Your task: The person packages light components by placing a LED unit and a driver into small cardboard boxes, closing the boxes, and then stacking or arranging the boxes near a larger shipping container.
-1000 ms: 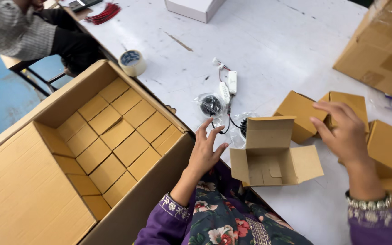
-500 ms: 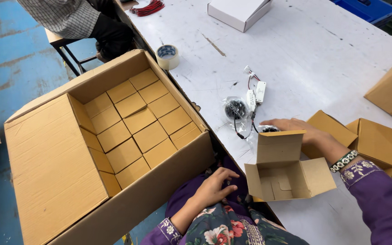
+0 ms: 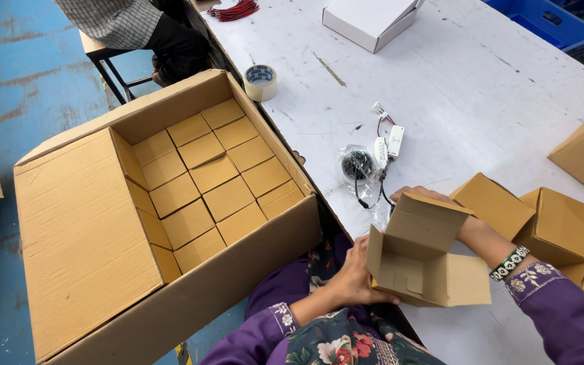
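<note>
Large carton (image 3: 82, 223), left of the small open box (image 3: 422, 260), packed with closed small boxes. Left hand (image 3: 356, 274) clasps the small open box's left wall at the table (image 3: 481, 101) edge. Right hand (image 3: 420, 197), behind its raised flap, grip hidden. Bagged black part (image 3: 358, 165) just beyond. Box likely light, crushable; best held by walls.
</note>
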